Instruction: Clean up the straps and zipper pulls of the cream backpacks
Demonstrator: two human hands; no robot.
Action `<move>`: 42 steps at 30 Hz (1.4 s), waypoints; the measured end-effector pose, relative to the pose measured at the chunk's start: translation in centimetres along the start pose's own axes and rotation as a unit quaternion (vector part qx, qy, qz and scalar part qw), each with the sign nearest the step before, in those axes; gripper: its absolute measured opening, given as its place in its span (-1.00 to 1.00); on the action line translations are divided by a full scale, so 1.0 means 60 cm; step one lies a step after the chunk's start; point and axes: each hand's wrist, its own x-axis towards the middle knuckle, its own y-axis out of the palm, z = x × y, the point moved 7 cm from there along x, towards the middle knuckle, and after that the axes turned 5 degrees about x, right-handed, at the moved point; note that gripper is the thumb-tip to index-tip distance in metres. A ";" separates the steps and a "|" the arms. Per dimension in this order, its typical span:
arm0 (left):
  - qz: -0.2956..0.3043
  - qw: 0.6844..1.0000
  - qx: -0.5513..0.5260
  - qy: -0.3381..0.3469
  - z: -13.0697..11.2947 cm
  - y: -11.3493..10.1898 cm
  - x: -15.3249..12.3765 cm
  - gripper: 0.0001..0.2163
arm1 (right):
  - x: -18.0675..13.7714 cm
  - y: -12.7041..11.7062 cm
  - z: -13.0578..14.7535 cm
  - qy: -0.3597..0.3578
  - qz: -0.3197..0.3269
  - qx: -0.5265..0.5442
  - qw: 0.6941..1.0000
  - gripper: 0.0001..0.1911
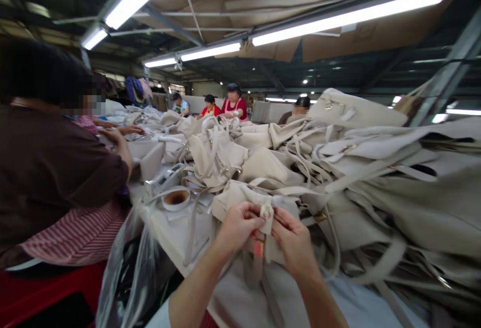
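Both of my hands meet at the front of the pile, over a beige bag [233, 195]. My left hand [238, 228] is closed, its thumb and fingers pinching the left side of a beige strap tab [266, 224] with a small metal fitting. On the tab's other side, my right hand [295, 240] is closed on it too. Below the tab hangs a small red-and-gold label or tape [258, 248], beside loose strap ends [267, 288]. What lies under my fingers is hidden.
Many beige bags [268, 165] with straps are heaped across the table and high on the right. A white round dish [176, 199] holds brown liquid. Clear plastic [131, 268] hangs at the table edge. A co-worker [56, 152] sits close on the left; several people work farther back.
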 end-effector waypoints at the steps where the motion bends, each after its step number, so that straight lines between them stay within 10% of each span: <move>1: -0.015 1.000 0.017 0.002 -0.002 -0.002 -0.005 -0.79 | 0.003 -0.009 -0.009 -0.002 -0.025 0.000 1.000 -0.49; 6: -0.120 0.982 0.135 0.049 -0.023 -0.012 -0.023 -0.83 | 0.027 -0.052 -0.043 -0.007 -0.091 -0.019 0.996 -0.41; 18: 0.010 0.991 0.030 -0.130 0.070 0.008 0.008 -0.90 | 0.027 -0.059 -0.050 -0.021 -0.079 -0.070 0.994 -0.36; 42: 0.115 0.985 -0.094 -0.092 0.031 -0.012 0.013 -0.60 | -0.042 0.020 0.020 0.094 0.075 -0.097 0.988 -0.26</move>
